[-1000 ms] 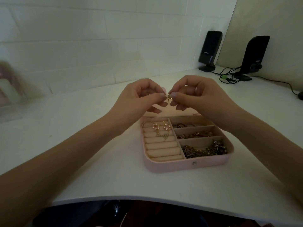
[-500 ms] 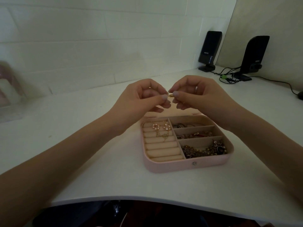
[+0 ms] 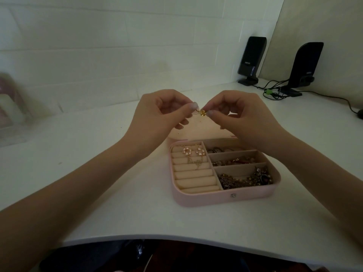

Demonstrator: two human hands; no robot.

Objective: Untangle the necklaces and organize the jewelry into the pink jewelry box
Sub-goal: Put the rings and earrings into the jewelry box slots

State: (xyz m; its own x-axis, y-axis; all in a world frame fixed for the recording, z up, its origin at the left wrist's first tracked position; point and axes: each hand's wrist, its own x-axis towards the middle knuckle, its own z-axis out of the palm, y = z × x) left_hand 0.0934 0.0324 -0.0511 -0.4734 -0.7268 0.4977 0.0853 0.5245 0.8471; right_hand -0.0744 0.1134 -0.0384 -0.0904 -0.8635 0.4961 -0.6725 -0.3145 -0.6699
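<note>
The pink jewelry box [image 3: 231, 198] lies open on the white desk, its lid flat behind it. Its left side holds ring rolls with two pink flower earrings [image 3: 186, 151] and a thin gold chain. Three right compartments hold rings, beads and a tangle of necklaces [image 3: 245, 178]. Above the lid, my left hand [image 3: 157, 118] and my right hand [image 3: 245, 116] pinch a small gold flower-shaped piece [image 3: 202, 112] between thumbs and fingertips. Whether a chain hangs from it is not visible.
Two black speakers [image 3: 251, 61] [image 3: 306, 65] stand at the back right with dark cables [image 3: 275, 91] trailing along the desk. A blurred pink and clear object [image 3: 9, 107] sits at the far left. The desk's curved front edge [image 3: 176, 237] runs near me.
My hands have drawn slightly apart and the gold piece has turned, now showing its flower face between my fingertips. The box and its contents are unmoved.
</note>
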